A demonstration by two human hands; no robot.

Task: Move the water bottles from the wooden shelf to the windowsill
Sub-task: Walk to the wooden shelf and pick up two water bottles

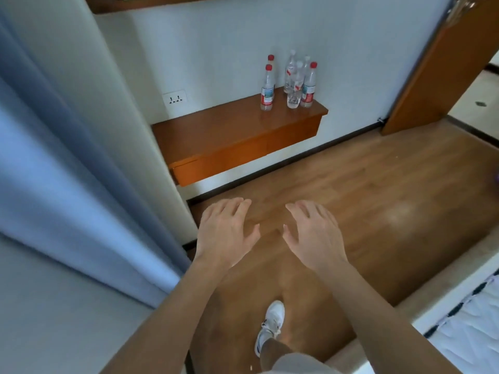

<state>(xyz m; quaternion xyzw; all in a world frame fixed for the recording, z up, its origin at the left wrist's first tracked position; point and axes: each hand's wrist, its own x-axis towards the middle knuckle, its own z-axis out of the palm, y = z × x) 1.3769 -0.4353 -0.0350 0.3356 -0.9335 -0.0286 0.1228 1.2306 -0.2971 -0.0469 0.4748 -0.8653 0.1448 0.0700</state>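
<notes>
Several clear water bottles stand in a cluster at the right end of a wall-mounted wooden shelf [216, 130]. Two have red caps and stand at the cluster's left [267, 89]; another red-capped bottle [308, 86] is at the right, with white-capped bottles [294, 85] between and behind. My left hand [225, 233] and my right hand [314, 233] hover side by side over the floor, well short of the shelf, palms down, fingers spread, holding nothing. No windowsill is clearly in view.
A blue curtain [67, 171] hangs along the left. A wall socket [174, 98] sits above the shelf's left end. An open wooden door [442, 76] stands at the right. A bed edge [464, 306] is at lower right. My white shoe [271, 323] is on the wooden floor.
</notes>
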